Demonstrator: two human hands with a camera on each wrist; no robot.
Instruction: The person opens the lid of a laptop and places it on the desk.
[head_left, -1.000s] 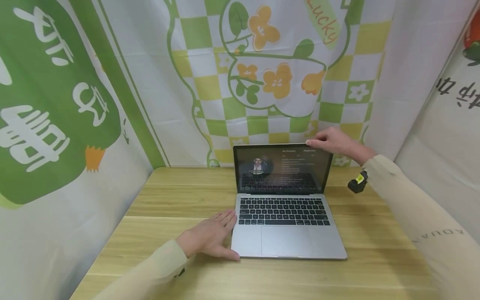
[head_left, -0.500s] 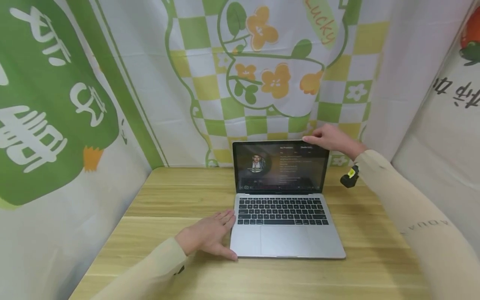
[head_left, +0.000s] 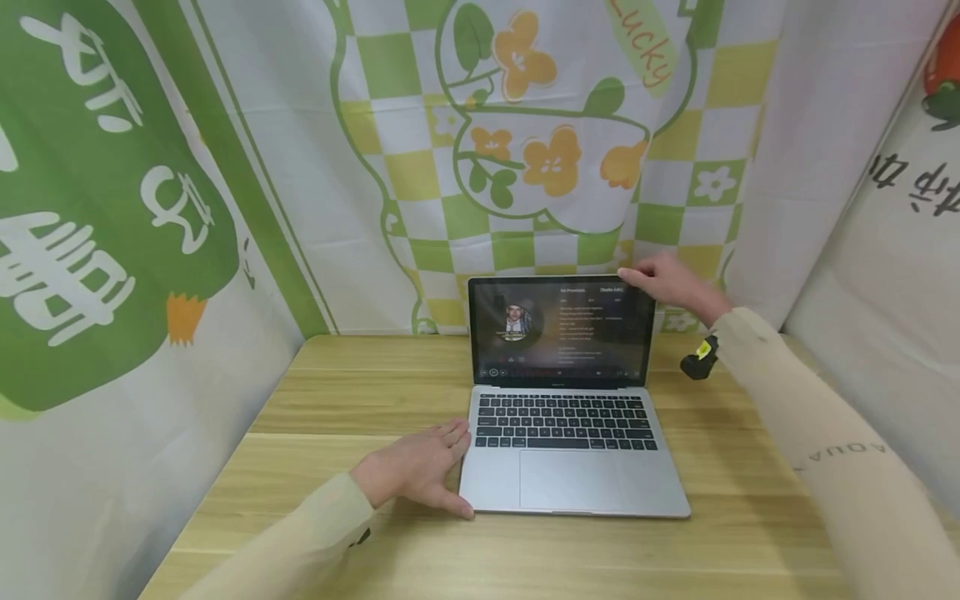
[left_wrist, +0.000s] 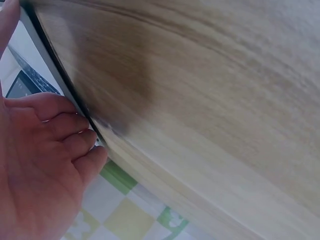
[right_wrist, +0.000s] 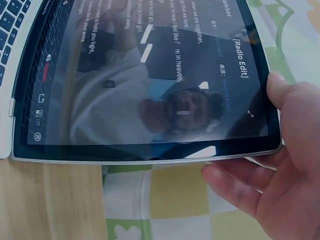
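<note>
A silver laptop (head_left: 566, 479) lies open on the wooden table, its screen (head_left: 577, 333) lit with a round portrait picture and lines of text. My left hand (head_left: 420, 467) rests along the left side of the base, thumb near the front corner and fingertips at the edge. In the left wrist view that hand (left_wrist: 45, 155) shows its palm, with the fingers loosely bent at the laptop's edge. My right hand (head_left: 667, 283) pinches the lid's top right corner. The right wrist view shows its thumb (right_wrist: 280, 90) at the front rim and the fingers (right_wrist: 235, 185) behind the lid.
The wooden table (head_left: 360, 375) ends at a back cloth (head_left: 517, 250) with green and yellow checks and flowers. Printed cloths also hang at the left (head_left: 112, 208) and right (head_left: 892, 267). A black wrist device (head_left: 699, 358) hangs by the right sleeve.
The lid has swung back a little, so its top edge sits higher and the keyboard's reflection has faded from the screen. My right hand moved with it; the left hand stayed.
</note>
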